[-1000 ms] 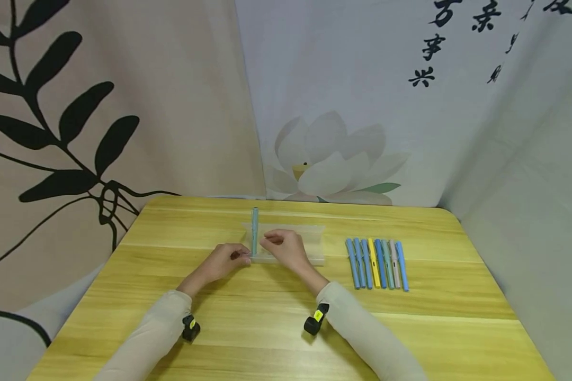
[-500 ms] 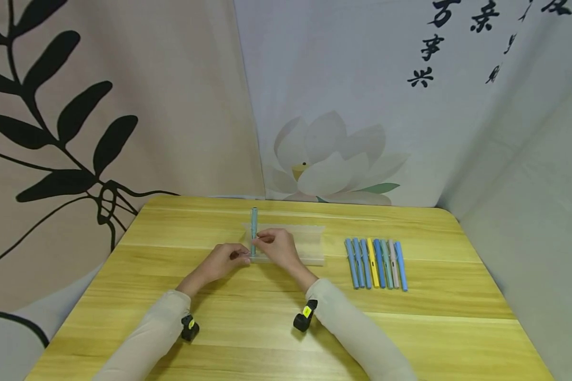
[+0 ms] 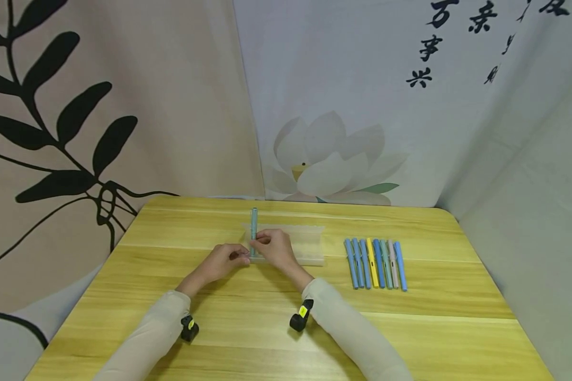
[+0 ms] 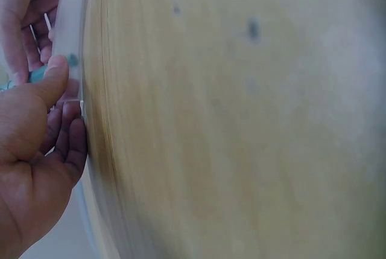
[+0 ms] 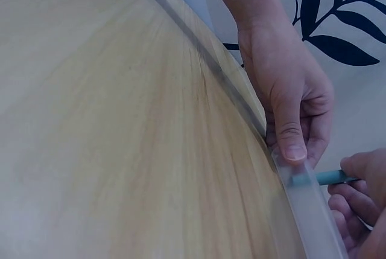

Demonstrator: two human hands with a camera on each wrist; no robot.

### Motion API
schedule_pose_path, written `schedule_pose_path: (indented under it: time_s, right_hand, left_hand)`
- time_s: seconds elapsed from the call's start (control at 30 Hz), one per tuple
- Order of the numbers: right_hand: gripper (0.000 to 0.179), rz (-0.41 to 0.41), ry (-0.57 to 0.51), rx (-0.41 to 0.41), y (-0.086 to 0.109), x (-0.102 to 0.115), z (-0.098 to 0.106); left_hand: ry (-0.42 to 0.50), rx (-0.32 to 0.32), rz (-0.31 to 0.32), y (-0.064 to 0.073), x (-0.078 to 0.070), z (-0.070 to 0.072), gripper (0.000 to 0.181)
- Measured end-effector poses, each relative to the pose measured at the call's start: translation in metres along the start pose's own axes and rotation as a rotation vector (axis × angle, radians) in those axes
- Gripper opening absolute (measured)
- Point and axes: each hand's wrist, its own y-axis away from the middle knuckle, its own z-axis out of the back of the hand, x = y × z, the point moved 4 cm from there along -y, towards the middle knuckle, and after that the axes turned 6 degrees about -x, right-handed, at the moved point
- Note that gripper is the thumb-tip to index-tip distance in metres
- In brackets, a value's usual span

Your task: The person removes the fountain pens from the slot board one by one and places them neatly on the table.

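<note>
A teal pen (image 3: 254, 225) lies at the left end of a translucent plastic sleeve (image 3: 310, 246) on the table, its top reaching past the far edge. In the right wrist view the near end of the pen (image 5: 330, 177) shows faintly through the sleeve's clear front strip (image 5: 310, 211). My left hand (image 3: 226, 260) pinches the sleeve's near left corner, thumb on top and fingers curled below. With thumb and fingertips, my right hand (image 3: 275, 247) holds the lower part of the pen. Both hands appear close together in the left wrist view, the left hand (image 4: 36, 144) nearest.
Right of the sleeve, several capped pens lie side by side in a row, among them a yellow pen (image 3: 372, 263) and a grey pen (image 3: 393, 264). The wooden table (image 3: 248, 328) ends at a printed curtain (image 3: 333, 106) behind.
My right hand has moved slightly left, from just beside the teal pen onto its lower part. The left hand stays at the sleeve's corner.
</note>
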Motion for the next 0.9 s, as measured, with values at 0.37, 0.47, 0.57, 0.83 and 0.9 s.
schedule_pose_path:
  time_s: [0.37,0.47,0.57,0.83,0.9]
  right_hand:
    - [0.015,0.065,-0.035,-0.040,0.003,0.014,0.015]
    - [0.019,0.077,-0.033,-0.045,0.005,0.019,0.023]
    - [0.021,0.078,-0.019,-0.050,0.007,0.020,0.031]
    - [0.024,0.069,0.003,-0.075,0.013,0.021,0.053]
    - [0.025,0.075,-0.004,-0.084,0.015,0.021,0.060]
  left_hand:
    - [-0.016,-0.005,-0.004,0.000,0.000,0.000,0.019]
    - [-0.022,-0.004,0.001,0.000,0.000,0.000,0.018]
    - [-0.021,-0.008,0.004,-0.001,0.000,0.000,0.019]
    - [-0.047,-0.021,-0.004,-0.001,0.001,0.000,0.022]
    - [-0.046,-0.022,0.000,-0.001,0.001,0.000,0.021]
